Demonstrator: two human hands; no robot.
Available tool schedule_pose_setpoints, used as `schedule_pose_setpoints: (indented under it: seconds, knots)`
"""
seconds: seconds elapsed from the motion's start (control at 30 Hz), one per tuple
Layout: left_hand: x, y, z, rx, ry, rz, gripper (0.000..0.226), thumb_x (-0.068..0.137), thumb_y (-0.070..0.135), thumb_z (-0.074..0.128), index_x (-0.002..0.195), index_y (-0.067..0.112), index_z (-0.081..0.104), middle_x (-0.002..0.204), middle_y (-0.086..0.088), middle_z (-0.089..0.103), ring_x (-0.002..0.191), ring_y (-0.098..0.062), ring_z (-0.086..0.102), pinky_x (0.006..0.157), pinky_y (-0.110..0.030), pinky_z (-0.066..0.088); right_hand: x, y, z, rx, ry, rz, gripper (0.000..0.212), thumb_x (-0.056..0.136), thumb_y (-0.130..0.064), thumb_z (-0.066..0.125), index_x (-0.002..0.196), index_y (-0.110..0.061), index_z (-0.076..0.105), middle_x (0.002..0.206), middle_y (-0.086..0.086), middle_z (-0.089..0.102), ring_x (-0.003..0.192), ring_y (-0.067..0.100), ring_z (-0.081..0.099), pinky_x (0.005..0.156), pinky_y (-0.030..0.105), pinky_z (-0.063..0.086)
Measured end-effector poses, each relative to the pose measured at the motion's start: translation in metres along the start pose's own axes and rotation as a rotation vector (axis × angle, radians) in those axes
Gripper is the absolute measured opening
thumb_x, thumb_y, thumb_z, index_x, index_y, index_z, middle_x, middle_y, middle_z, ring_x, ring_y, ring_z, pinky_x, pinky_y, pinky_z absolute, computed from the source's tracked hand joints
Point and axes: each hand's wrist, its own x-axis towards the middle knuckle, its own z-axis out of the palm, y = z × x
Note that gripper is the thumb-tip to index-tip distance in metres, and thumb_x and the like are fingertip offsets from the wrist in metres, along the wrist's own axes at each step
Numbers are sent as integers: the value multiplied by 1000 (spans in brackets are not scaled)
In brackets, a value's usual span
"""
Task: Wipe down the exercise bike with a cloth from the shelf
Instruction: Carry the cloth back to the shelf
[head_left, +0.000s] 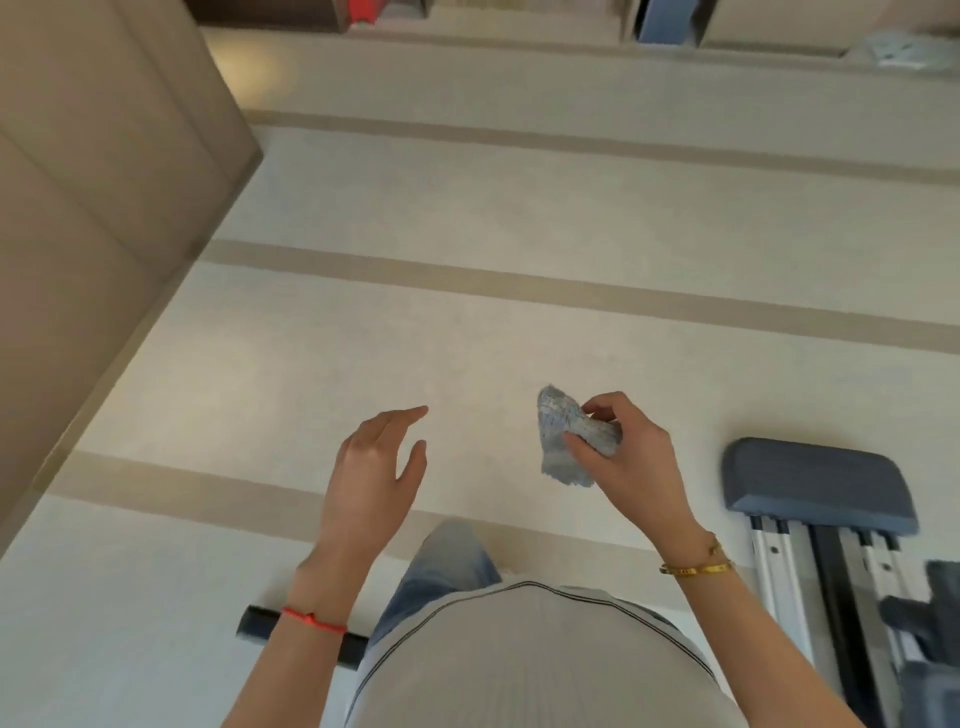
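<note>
Left hand (376, 462) is hanging free over the floor (467, 218), fingers straight and loosely spread, holding nothing. Right hand (631, 457) is pinching the cloth (563, 441), a bunched blue-grey wad, between thumb and curled fingers; most of the cloth is sticking out to the left of the grip, apart from any surface.

Risks, as judgement: the pinch is taking only one edge of the wad, so the cloth may be slipping loose or dropping to the floor while being carried. Wiping with it still balled up would give poor contact; the free left hand could be spreading it first. A dark bar (301, 634) is lying low near the left leg, a possible trip point.

Room: pale floor with tan bands running across; a brown cabinet (104, 182) at left; shelving (519, 21) along the far edge. At right, the exercise bike (815, 488), a padded grey part on metal rails, is standing near the right hand, not touched.
</note>
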Motion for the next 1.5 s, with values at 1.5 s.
schedule_pose_setpoints:
  seconds: [1.5]
  knots:
    - [1001, 346, 325, 8, -236, 348, 34, 97, 21, 55, 130, 21, 58, 125, 4, 63, 115, -12, 57, 98, -20, 38, 914, 212, -338, -29, 394, 160, 28, 78, -33, 77, 96, -26, 56, 90, -14, 65, 82, 4, 62, 68, 17, 46]
